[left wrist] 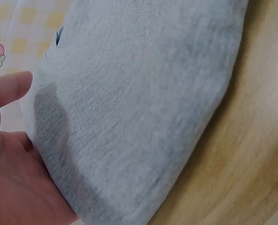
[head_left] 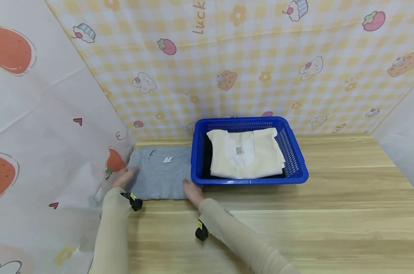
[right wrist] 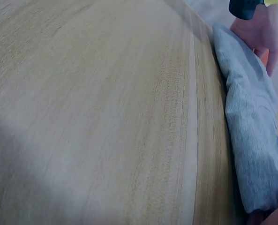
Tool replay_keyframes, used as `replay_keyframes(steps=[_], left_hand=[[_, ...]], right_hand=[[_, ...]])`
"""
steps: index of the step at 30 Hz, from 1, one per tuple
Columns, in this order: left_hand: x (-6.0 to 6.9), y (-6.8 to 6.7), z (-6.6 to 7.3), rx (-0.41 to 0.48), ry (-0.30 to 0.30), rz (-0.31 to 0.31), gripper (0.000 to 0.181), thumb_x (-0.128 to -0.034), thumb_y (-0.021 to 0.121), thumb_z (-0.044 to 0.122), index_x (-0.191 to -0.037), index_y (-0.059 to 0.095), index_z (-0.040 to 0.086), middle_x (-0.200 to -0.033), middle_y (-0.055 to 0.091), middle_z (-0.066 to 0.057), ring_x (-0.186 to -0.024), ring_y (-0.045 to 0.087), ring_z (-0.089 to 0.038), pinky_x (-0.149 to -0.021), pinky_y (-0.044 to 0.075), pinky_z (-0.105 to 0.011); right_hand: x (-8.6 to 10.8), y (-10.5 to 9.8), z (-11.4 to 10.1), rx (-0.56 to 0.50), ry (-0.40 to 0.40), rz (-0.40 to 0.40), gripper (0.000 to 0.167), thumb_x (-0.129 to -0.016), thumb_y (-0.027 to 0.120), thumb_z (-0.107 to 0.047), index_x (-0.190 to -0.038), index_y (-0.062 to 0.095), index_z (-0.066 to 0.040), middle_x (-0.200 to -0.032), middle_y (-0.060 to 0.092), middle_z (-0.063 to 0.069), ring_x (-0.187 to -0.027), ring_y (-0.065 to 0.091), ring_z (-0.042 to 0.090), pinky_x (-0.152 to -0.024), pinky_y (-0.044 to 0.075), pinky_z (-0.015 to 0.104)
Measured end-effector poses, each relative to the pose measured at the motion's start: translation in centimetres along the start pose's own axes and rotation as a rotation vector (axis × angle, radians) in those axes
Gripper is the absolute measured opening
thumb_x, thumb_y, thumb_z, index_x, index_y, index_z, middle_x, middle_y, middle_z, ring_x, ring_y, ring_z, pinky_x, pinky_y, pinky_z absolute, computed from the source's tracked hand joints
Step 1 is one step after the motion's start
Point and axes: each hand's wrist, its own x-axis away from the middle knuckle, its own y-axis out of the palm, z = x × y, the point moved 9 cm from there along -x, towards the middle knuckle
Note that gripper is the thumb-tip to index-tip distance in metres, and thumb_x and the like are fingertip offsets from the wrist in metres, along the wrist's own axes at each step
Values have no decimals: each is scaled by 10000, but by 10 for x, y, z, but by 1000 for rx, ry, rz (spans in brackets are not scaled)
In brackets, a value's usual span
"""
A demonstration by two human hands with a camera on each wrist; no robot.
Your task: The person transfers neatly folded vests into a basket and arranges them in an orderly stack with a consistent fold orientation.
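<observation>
A folded grey T-shirt point(head_left: 164, 177) with a white neck label lies on the wooden table, left of a blue plastic basket point(head_left: 249, 182). My left hand point(head_left: 124, 178) is at the shirt's left edge; in the left wrist view its thumb point(left wrist: 17, 88) stands out straight and the palm lies along the cloth. At the front right corner my right hand point(head_left: 194, 193) touches the shirt, close beside the basket's front left corner. Some of its fingers are hidden. A folded cream garment point(head_left: 261, 154) with a small print lies in the basket on top of black cloth point(head_left: 207, 160).
A yellow checked cloth point(head_left: 207, 76) with printed figures hangs behind the table, and a white printed sheet point(head_left: 56, 114) runs along the left. Wooden tabletop point(head_left: 347, 213) stretches to the right of the basket, up to a pale wall covering point(head_left: 402, 125).
</observation>
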Motion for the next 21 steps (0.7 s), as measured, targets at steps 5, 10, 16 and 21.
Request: replay_keyframes(steps=[5, 10, 16, 21], left_hand=[[0, -1, -1, -22, 8, 4, 759, -942, 342, 419, -1422, -6, -56, -1467, 2, -279, -1341, 32, -426, -1088, 76, -497], [-1, -2, -1, -37, 33, 12, 773, -936, 360, 421, -1427, -30, -30, -1468, -14, -277, -1343, 22, -424, -1087, 70, -499], [-5, -3, -3, -40, 75, -9, 722, -946, 375, 390, -1426, 64, -51, -1458, 72, -292, -1336, 94, -425, -1084, 105, -497], [-3, -5, -5, -55, 55, 17, 666, -956, 345, 356, -1412, 126, -77, -1436, 136, -310, -1316, 156, -434, -1076, 141, -497]], right_hand=[[-12, 6, 8, 4, -34, 15, 519, -958, 374, -343, -1374, 375, -33, -1430, 325, 138, -1313, 280, 274, -1031, 292, 367], [16, -10, -15, -11, 19, -27, 453, -960, 377, -228, -1329, 414, 33, -1392, 372, 180, -1281, 327, 313, -1014, 311, 402], [13, -8, -15, 21, 28, -54, 415, -941, 386, -218, -1250, 505, 32, -1337, 446, 159, -1206, 421, 292, -964, 364, 391], [-5, 6, -4, -15, -62, -38, 478, -940, 358, -261, -1348, 402, -15, -1399, 379, 107, -1262, 359, 234, -993, 338, 334]])
